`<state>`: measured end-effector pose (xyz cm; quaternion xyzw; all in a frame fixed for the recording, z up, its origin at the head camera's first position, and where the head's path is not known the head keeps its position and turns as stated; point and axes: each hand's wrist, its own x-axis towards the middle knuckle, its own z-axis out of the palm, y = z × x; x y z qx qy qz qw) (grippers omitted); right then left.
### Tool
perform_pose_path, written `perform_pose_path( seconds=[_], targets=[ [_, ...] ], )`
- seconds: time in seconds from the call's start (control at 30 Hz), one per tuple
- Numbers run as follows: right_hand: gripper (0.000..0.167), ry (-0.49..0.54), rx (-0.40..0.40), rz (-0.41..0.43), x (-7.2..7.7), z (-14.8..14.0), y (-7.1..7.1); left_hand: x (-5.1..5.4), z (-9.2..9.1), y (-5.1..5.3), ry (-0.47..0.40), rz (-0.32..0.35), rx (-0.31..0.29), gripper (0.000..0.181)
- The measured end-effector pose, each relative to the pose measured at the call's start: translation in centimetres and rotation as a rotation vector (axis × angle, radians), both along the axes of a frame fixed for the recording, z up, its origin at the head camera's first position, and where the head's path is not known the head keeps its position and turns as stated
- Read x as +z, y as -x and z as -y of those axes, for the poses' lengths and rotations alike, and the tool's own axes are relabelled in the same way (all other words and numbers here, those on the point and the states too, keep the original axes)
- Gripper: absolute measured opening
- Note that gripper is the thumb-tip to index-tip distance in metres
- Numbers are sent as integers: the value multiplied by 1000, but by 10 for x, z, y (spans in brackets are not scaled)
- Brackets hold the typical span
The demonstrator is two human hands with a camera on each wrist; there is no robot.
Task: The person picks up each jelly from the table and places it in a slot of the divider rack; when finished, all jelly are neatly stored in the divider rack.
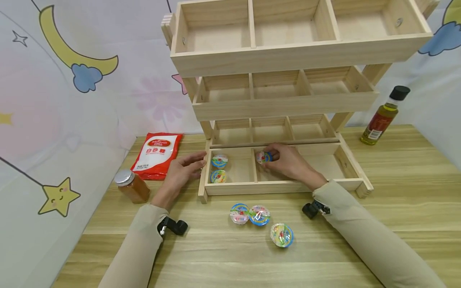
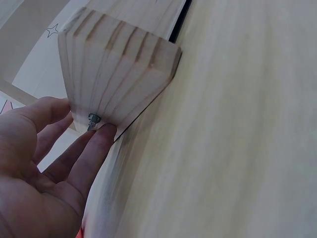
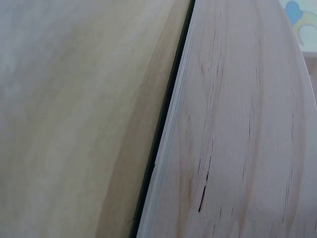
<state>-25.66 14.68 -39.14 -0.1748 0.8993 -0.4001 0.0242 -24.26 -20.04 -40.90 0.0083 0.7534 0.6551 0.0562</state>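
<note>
In the head view the right hand (image 1: 289, 162) pinches a small round cup (image 1: 263, 157) inside the middle compartment of the bottom tray (image 1: 281, 187). Two cups, one (image 1: 219, 161) behind the other (image 1: 218, 176), sit in that tray's left compartment. The left hand (image 1: 183, 172) touches the rack's left side; in the left wrist view this hand (image 2: 54, 158) rests its fingertips on the wooden end piece (image 2: 119, 64), beside a metal bolt (image 2: 93, 120). The right wrist view has the tray's front board (image 3: 242, 119) but no hand.
Three cups lie on the table before the rack: two touching (image 1: 239, 213) (image 1: 259, 215), one nearer (image 1: 282, 235). Left of the rack are a red-white packet (image 1: 156, 156) and a jar (image 1: 133, 187); an oil bottle (image 1: 382, 120) stands right. Upper tiers (image 1: 302, 56) overhang the bottom tray.
</note>
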Motion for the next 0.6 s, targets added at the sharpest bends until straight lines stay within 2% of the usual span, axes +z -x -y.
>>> perform_pose_path(
  seconds=[0.37,0.6],
  targets=[
    [52,-43,20,4,5,0,-4,-1,2,-1,-10,1,0,42],
    [58,-74,-3,7,17,-7,-12,-2,2,0,-13,-16,-12,44]
  ],
)
